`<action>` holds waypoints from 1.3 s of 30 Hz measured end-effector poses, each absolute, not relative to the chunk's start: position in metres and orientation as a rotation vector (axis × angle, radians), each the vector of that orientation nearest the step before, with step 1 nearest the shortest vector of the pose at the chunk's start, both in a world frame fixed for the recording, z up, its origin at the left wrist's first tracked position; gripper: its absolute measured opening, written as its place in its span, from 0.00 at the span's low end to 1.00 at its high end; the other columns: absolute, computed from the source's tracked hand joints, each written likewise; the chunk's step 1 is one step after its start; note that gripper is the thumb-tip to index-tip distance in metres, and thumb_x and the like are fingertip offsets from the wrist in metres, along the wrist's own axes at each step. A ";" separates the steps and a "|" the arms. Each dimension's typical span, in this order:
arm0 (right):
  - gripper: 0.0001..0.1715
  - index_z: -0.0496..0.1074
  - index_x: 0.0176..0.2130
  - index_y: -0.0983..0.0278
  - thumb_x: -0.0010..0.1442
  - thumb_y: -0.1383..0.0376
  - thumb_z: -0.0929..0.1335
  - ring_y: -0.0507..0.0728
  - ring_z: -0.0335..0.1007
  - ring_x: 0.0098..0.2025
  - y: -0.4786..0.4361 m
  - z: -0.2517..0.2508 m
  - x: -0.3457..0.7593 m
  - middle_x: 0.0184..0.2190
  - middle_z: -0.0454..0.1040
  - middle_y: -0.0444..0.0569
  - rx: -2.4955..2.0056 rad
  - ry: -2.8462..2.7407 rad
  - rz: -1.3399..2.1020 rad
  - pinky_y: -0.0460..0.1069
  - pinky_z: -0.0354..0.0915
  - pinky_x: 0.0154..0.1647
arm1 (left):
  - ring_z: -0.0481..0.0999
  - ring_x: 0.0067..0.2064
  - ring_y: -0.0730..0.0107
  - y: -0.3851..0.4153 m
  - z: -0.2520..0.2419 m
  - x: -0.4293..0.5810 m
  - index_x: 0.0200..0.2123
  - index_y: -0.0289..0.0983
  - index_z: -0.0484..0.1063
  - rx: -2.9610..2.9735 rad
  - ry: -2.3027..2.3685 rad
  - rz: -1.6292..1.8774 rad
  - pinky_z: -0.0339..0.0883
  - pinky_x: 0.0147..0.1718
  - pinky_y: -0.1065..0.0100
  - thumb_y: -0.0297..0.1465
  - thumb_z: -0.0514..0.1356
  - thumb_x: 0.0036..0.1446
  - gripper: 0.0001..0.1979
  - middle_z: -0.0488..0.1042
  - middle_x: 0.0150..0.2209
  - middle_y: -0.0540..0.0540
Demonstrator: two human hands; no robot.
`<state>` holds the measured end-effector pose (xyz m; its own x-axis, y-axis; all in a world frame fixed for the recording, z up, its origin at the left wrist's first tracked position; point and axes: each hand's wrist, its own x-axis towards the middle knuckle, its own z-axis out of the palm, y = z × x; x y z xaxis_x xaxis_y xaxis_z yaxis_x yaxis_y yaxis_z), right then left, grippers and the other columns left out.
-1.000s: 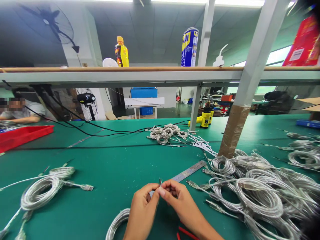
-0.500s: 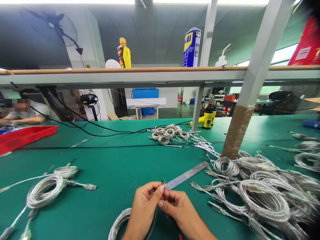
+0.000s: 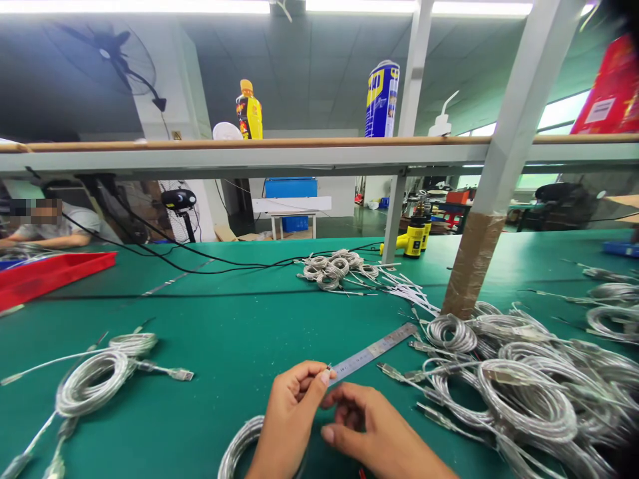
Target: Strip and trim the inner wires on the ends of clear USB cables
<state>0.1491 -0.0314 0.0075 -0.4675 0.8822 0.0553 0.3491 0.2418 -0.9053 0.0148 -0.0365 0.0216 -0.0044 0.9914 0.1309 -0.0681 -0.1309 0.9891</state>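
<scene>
My left hand [image 3: 289, 412] pinches the stripped end of a silver cable between thumb and forefinger, its tiny wire tips [image 3: 329, 366] just showing above the fingers. The cable's coil [image 3: 237, 444] lies under my left wrist on the green mat [image 3: 234, 332]. Just to the right, my right hand [image 3: 369, 432] has its fingers curled and slightly apart below the left fingertips, holding nothing that I can see. A steel ruler [image 3: 373, 350] lies flat just beyond both hands.
A big heap of coiled silver USB cables [image 3: 524, 386] fills the right side. Two coils [image 3: 94, 379] lie at left, a smaller pile [image 3: 334, 266] further back. A taped post [image 3: 472, 263], a yellow tool [image 3: 412, 239], a red tray [image 3: 50, 274] and a seated person [image 3: 44, 223] are beyond.
My right hand has let go of the wire end and dropped lower, fingers loosening. The left hand keeps its pinch, with less of the wire tips showing.
</scene>
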 end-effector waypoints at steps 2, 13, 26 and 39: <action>0.09 0.71 0.31 0.63 0.44 0.67 0.67 0.58 0.65 0.29 -0.036 0.010 0.160 0.25 0.71 0.48 -1.447 -2.225 0.824 0.48 0.54 0.27 | 0.58 0.21 0.78 -0.036 0.024 0.014 0.26 0.33 0.73 1.264 1.133 1.336 0.53 0.21 0.76 0.35 0.59 0.48 0.11 0.66 0.18 0.52; 0.17 0.68 0.32 0.65 0.40 0.79 0.64 0.61 0.70 0.30 -0.042 -0.032 0.177 0.27 0.74 0.51 -1.725 -2.457 -0.104 0.49 0.56 0.29 | 0.45 0.19 0.79 -0.038 0.026 0.014 0.25 0.32 0.74 1.307 1.137 1.293 0.41 0.17 0.74 0.37 0.58 0.47 0.13 0.53 0.15 0.56; 0.12 0.60 0.28 0.64 0.53 0.57 0.62 0.51 0.57 0.27 -0.038 -0.002 0.168 0.24 0.63 0.42 -1.209 -1.891 0.906 0.44 0.55 0.27 | 0.45 0.18 0.79 -0.035 0.017 0.013 0.25 0.32 0.70 1.368 1.094 1.172 0.38 0.17 0.74 0.41 0.56 0.48 0.16 0.49 0.14 0.58; 0.20 0.59 0.21 0.64 0.49 0.51 0.64 0.54 0.57 0.28 -0.038 -0.003 0.166 0.19 0.62 0.42 -1.402 -2.010 0.622 0.46 0.52 0.26 | 0.43 0.18 0.80 -0.035 0.015 0.017 0.24 0.33 0.69 1.322 0.999 1.191 0.37 0.16 0.74 0.38 0.57 0.49 0.13 0.47 0.14 0.59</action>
<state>0.1665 -0.0379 -0.0029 -0.2587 0.9428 0.2102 0.6596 0.3313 -0.6747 0.0169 -0.0353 0.0152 0.1567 0.9811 0.1132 -0.0595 -0.1050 0.9927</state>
